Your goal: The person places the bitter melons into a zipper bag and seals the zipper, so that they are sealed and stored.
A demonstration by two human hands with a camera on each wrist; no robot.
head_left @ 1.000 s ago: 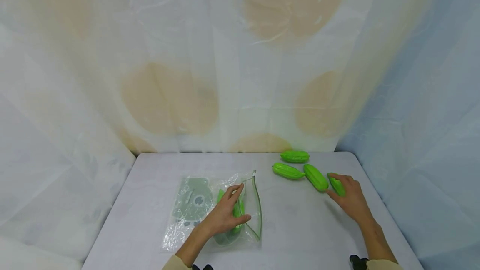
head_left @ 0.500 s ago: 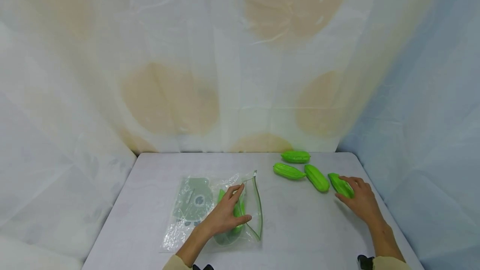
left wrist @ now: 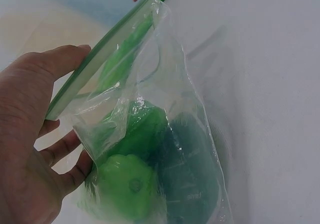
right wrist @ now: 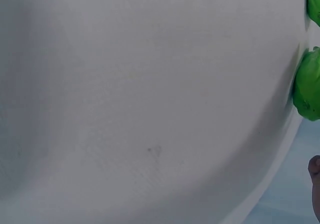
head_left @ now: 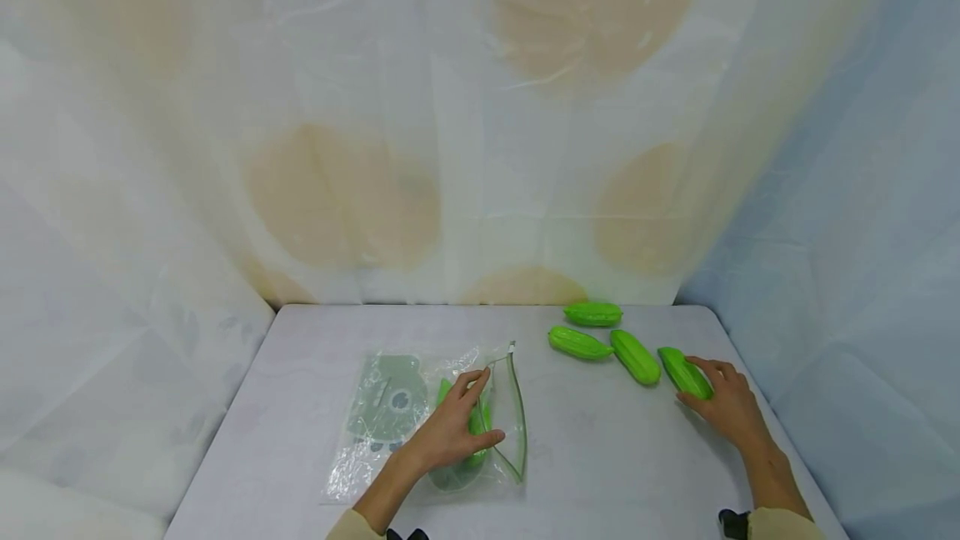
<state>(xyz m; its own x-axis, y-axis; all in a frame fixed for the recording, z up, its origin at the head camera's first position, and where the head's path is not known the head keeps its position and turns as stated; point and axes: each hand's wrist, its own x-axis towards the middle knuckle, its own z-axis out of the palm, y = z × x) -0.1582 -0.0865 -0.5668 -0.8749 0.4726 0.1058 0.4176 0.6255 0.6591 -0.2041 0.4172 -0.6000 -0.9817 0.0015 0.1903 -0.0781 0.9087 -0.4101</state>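
Note:
At the left, a clear zip bag with a green strip lies on the table, its mouth spread toward the right. My left hand rests at that mouth, thumb and fingers apart against its edges. Inside, ridged green gourds show through the plastic, partly hidden by the hand in the head view. At the right, my right hand holds another ridged green gourd, thumb on its near side and fingers over its far side. In the right wrist view only a fingertip shows at the edge.
Three more ridged gourds lie left of the right hand: one at the back, one below it and one slanting beside them. The white table meets patterned cloth behind and at both sides.
My right hand has shifted to the right and slightly toward me, and the gourd at its fingers has moved with it, now more exposed. The left hand and bag stay in place.

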